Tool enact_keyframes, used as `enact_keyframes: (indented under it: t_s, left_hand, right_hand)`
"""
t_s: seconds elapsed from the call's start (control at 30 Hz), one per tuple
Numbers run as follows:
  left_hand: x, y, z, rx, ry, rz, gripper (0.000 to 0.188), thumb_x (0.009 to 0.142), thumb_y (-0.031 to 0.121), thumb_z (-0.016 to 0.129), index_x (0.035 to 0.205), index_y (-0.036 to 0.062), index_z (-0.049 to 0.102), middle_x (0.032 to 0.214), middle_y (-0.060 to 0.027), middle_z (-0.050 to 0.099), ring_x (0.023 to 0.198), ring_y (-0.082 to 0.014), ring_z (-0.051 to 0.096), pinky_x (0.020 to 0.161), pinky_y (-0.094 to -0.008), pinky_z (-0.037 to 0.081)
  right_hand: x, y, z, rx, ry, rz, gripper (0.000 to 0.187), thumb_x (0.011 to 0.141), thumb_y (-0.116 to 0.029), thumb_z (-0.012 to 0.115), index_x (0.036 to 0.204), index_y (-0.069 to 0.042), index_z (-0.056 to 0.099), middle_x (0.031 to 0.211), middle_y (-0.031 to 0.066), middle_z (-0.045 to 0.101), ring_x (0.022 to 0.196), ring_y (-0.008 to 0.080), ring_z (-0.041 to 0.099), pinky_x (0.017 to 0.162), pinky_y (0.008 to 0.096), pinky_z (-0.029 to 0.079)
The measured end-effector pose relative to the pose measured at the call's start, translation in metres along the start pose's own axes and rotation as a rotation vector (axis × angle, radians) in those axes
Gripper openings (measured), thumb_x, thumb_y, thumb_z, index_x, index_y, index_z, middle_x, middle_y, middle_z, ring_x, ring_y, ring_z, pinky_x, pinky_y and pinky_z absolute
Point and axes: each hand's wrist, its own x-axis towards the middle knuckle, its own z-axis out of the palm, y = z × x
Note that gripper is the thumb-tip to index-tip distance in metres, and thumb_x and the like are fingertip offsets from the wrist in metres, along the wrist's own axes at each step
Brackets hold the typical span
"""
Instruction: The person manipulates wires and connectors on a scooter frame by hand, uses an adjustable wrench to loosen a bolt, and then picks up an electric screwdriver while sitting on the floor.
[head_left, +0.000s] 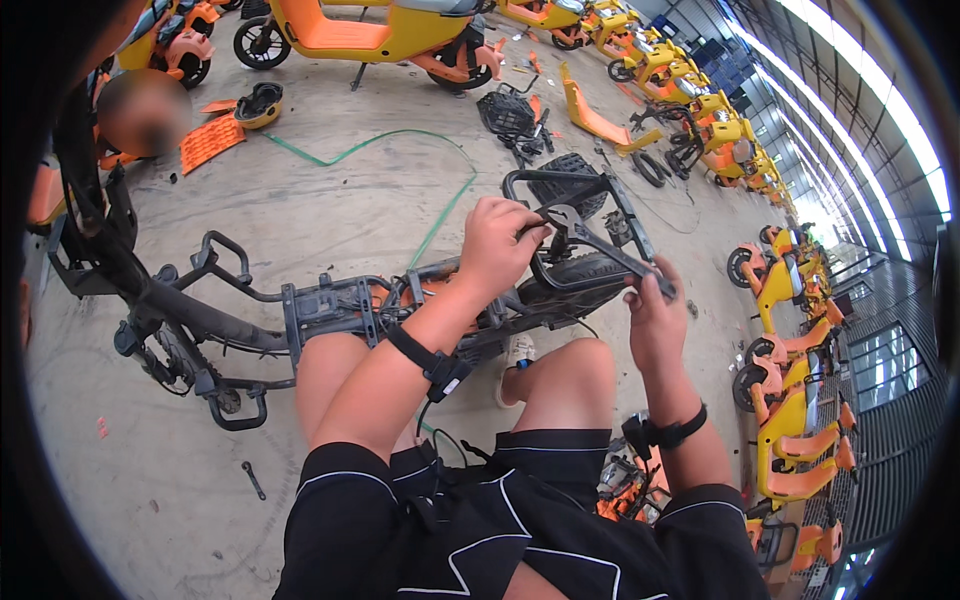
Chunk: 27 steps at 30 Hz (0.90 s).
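Observation:
A stripped black scooter frame (pixel 205 318) lies across the view in front of my legs, its rear wheel (pixel 575 282) at the right end. My right hand (pixel 655 312) is closed round the handle end of an adjustable wrench (pixel 610 250). The wrench's jaw points up and left toward my left hand, over the tubular rear loop (pixel 606 182) of the frame. My left hand (pixel 498 245) is closed, its fingertips pinching a small dark thing beside the jaw; its kind cannot be made out. Whether the jaw touches that thing is unclear.
On the floor lie a small wrench (pixel 254 480), a green hose (pixel 455 207), a yellow helmet (pixel 260 106), an orange panel (pixel 212 144) and black baskets (pixel 507 112). Orange parts (pixel 630 485) sit by my right forearm. Yellow-orange scooters (pixel 785 390) line the right and back.

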Motion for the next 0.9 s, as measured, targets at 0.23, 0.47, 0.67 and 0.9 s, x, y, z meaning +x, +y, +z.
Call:
enact_keyframes:
  t_s: [0.23, 0.47, 0.67, 0.9]
  left_hand:
    - [-0.001, -0.001, 0.008, -0.011, -0.017, 0.008, 0.018, 0.076, 0.017, 0.080, 0.085, 0.0035, 0.072, 0.088, -0.0070, 0.070, 0.094, -0.0284, 0.057, 0.084, -0.0398, 0.044]
    - [0.002, 0.004, -0.001, 0.080, -0.001, 0.090, 0.016, 0.076, 0.014, 0.078, 0.085, 0.0026, 0.071, 0.090, -0.0099, 0.067, 0.093, -0.0320, 0.057, 0.083, -0.0436, 0.045]
    - [-0.011, -0.003, 0.006, -0.229, -0.265, -0.160, 0.018, 0.079, 0.010, 0.071, 0.096, 0.0053, 0.069, 0.105, -0.0067, 0.065, 0.101, -0.0308, 0.057, 0.089, -0.0400, 0.044]
    - [-0.006, -0.025, 0.019, -0.028, -0.083, 0.075, 0.035, 0.069, -0.002, 0.061, 0.103, 0.0019, 0.070, 0.108, -0.0158, 0.066, 0.105, -0.0347, 0.058, 0.093, -0.0410, 0.045]
  right_hand:
    - [0.172, 0.022, -0.009, -0.032, -0.125, 0.408, 0.023, 0.101, -0.013, 0.055, 0.116, 0.004, 0.052, 0.098, 0.0111, 0.063, 0.094, 0.0239, 0.065, 0.077, 0.0357, 0.054]
    - [0.181, -0.006, 0.175, -0.358, -0.355, 0.267, 0.044, 0.086, -0.002, 0.066, 0.125, 0.009, 0.050, 0.095, 0.0140, 0.061, 0.076, 0.0204, 0.065, 0.063, 0.0347, 0.056]
    - [0.089, -0.012, 0.228, -1.241, -0.969, -0.497, 0.041, 0.084, -0.024, 0.072, 0.120, -0.007, 0.061, 0.100, 0.0196, 0.071, 0.089, 0.0371, 0.069, 0.079, 0.0442, 0.055]
    - [-0.015, -0.021, 0.113, -1.168, -1.161, -1.191, 0.023, 0.074, -0.020, 0.062, 0.093, -0.007, 0.062, 0.103, 0.0092, 0.067, 0.104, 0.0287, 0.064, 0.099, 0.0415, 0.046]
